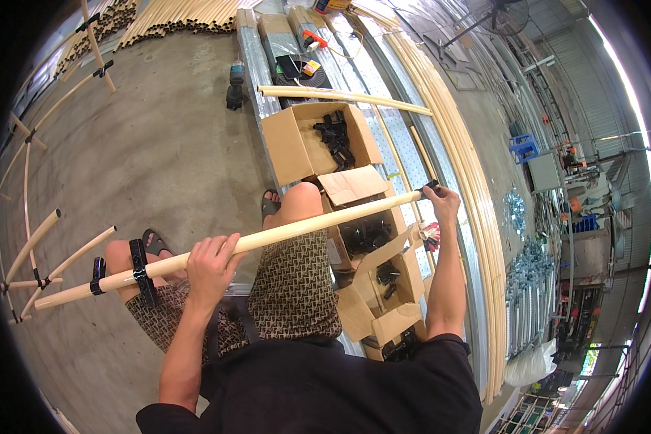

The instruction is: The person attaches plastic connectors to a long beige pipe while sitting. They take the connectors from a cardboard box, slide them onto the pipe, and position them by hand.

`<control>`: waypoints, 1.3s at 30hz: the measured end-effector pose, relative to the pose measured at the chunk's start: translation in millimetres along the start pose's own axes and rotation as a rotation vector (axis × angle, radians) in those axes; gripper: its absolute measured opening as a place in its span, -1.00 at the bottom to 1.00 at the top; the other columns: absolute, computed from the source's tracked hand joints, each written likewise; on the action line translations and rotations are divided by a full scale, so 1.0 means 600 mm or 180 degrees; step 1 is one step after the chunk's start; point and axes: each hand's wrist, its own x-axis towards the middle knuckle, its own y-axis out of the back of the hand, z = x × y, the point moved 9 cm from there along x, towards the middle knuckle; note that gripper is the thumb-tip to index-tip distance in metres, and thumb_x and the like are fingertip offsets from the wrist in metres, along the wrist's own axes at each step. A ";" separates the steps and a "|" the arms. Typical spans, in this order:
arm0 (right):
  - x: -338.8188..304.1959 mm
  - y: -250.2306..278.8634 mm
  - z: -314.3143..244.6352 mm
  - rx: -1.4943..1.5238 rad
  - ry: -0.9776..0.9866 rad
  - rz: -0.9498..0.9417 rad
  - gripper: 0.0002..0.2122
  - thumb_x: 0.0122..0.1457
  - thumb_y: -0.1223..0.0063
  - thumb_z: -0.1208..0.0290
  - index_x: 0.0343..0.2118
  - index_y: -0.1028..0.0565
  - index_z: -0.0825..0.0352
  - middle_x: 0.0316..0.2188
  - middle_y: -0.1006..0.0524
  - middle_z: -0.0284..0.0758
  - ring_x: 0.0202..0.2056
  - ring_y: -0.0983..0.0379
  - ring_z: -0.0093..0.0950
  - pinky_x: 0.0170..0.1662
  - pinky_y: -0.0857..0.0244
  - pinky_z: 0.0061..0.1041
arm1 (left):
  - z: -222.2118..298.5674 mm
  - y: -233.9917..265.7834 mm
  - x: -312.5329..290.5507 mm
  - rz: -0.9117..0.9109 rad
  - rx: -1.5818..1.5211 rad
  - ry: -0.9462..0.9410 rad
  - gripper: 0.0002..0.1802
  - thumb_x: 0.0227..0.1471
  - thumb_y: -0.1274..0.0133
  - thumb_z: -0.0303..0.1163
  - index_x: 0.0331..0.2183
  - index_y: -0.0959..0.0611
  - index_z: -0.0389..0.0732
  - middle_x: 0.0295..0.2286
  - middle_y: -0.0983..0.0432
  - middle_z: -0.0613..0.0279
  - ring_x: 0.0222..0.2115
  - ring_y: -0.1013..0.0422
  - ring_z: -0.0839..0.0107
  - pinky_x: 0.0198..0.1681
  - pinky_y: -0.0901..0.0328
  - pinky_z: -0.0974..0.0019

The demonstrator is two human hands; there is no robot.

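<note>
Across my lap runs a long cream-coloured pipe (296, 230), its right end raised over the cardboard boxes. My left hand (211, 266) is wrapped round it near the middle. Two black pipe clamps, a long one (142, 273) and a smaller one (97, 276), sit around the pipe left of that hand. At the pipe's right end, my right hand (443, 202) grips a black pipe joint (428, 189), which the fingers partly cover. Whether the joint is pushed fully onto the pipe I cannot tell.
Open cardboard boxes (286, 145) holding black joints (334, 139) stand beside my right leg. Beyond them lie long cream pipes (459, 155) and wrapped metal profiles. A frame of joined pipes (40, 278) stands at my left. Red-and-white gloves (431, 237) lie by my right forearm.
</note>
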 end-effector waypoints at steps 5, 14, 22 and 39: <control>0.014 0.005 0.031 0.0126 0.0035 -0.0062 -0.72 0.03 -0.46 0.31 -0.37 -0.69 0.48 -0.54 -0.64 -0.41 -0.50 -0.44 -0.70 -0.43 -0.27 -0.65 | 0.014 0.000 -0.007 0.0258 0.0290 -0.0313 -0.56 -0.06 -0.32 -0.25 -0.10 -0.70 -0.20 -0.31 -0.58 0.23 -0.34 -0.50 0.23 -0.27 -0.33 0.16; -0.009 -0.001 0.004 0.0130 0.0083 0.0137 -0.63 0.00 -0.45 0.17 -0.33 -0.71 0.44 -0.54 -0.66 -0.33 -0.49 -0.50 -0.61 -0.37 -0.33 -0.55 | 0.005 -0.018 0.004 -0.0104 -0.0007 -0.0094 -0.57 0.01 -0.28 -0.22 -0.09 -0.68 -0.21 -0.32 -0.59 0.21 -0.35 -0.49 0.21 -0.30 -0.32 0.15; 0.005 -0.019 0.017 0.0293 0.0026 0.0029 -0.69 0.04 -0.45 0.27 -0.32 -0.70 0.48 -0.52 -0.62 -0.42 -0.47 -0.45 -0.67 -0.37 -0.30 -0.61 | -0.001 -0.007 0.012 -0.0282 -0.0207 0.0147 -0.58 0.06 -0.24 -0.16 -0.07 -0.67 -0.13 -0.35 -0.58 0.24 -0.34 -0.49 0.22 -0.26 -0.32 0.15; -0.050 -0.062 -0.074 0.0338 0.0328 -0.0167 -0.76 0.14 -0.38 0.36 -0.33 -0.68 0.50 -0.48 -0.67 -0.37 -0.42 -0.51 -0.67 -0.29 -0.37 -0.59 | -0.088 0.015 -0.013 -0.0725 -0.0366 0.0368 -0.59 0.01 -0.28 0.00 -0.26 -0.72 -0.14 -0.49 -0.57 0.21 -0.44 -0.54 0.13 -0.37 -0.39 0.09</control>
